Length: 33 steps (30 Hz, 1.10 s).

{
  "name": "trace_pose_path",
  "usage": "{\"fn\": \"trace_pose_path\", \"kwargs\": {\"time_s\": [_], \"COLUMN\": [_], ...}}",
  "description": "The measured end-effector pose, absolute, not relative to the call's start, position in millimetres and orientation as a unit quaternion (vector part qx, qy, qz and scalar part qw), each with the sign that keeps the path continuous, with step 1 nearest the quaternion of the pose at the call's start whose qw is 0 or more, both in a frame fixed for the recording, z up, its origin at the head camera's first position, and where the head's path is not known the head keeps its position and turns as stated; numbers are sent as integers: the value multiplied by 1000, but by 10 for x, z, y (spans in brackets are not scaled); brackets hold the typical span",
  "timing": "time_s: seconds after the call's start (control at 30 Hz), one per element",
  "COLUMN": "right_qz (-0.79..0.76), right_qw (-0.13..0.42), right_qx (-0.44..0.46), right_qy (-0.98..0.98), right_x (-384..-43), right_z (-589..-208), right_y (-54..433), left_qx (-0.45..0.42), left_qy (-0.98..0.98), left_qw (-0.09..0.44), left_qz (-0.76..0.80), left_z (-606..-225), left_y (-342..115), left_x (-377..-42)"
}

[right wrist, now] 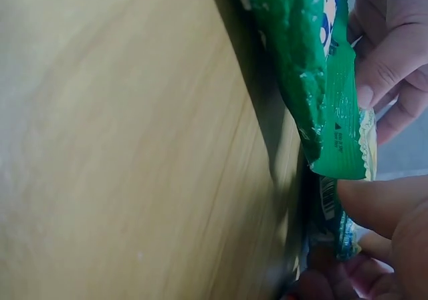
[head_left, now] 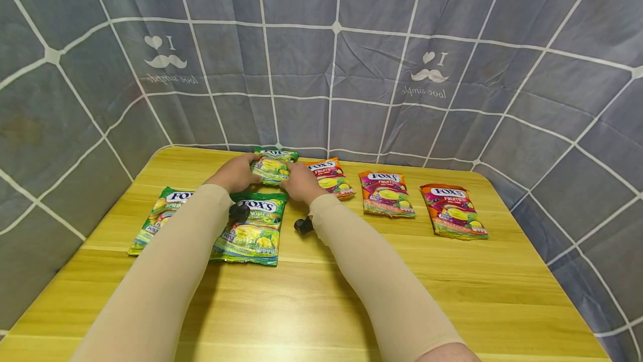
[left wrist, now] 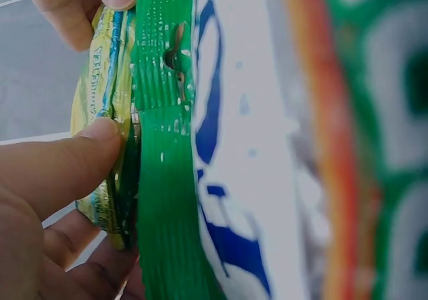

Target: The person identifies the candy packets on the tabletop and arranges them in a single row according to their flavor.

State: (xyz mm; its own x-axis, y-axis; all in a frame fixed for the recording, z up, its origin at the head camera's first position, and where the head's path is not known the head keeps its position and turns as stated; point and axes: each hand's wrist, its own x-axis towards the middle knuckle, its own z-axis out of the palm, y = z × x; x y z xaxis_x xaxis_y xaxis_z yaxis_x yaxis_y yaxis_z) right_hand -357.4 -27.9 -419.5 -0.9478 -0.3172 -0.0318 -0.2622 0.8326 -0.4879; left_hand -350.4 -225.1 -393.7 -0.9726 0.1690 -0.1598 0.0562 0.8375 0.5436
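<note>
At the back of the table, a small green and yellow candy bag (head_left: 271,171) marked FOX'S is held between both hands. My left hand (head_left: 234,173) pinches its left side, thumb on the near face in the left wrist view. The right hand (head_left: 302,182) pinches the opposite side; its thumb (right wrist: 378,203) shows against the wrapper. Just in front lies a green spring tea candy bag (head_left: 253,233), filling much of the left wrist view. An orange and purple fruits candy bag (head_left: 329,179) sits right beside the right hand, partly covered by it.
Another green candy bag (head_left: 159,214) lies at the left, partly behind the left sleeve. Two more fruits bags, one mid-right (head_left: 387,194) and one farther right (head_left: 454,211), lie on the wooden table (head_left: 311,306). A grey checked curtain (head_left: 301,61) hangs behind the table.
</note>
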Motion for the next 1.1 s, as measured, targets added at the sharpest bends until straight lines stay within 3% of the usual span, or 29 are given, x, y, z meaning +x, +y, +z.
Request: {"fn": "trace_pose_path", "kwargs": {"time_s": [0.6,0.9,1.1], "right_qz": [-384,-535,-547], "right_qw": [-33,7,36], "right_qx": [-135,-109,-98], "right_qy": [913,838,831], "right_x": [-3450,-3234,-3119], "right_z": [-4002,-3827,-3728], "right_y": [-138,31,200], "left_qx": [66,80,103], "left_qy": [925,899,875], "left_qw": [55,21,21], "left_qz": [369,430,472], "left_z": [-3800,-3701,-3609], "left_y": [-2215,-2205,-2116], "left_x": [-3297,-3121,-2987]}}
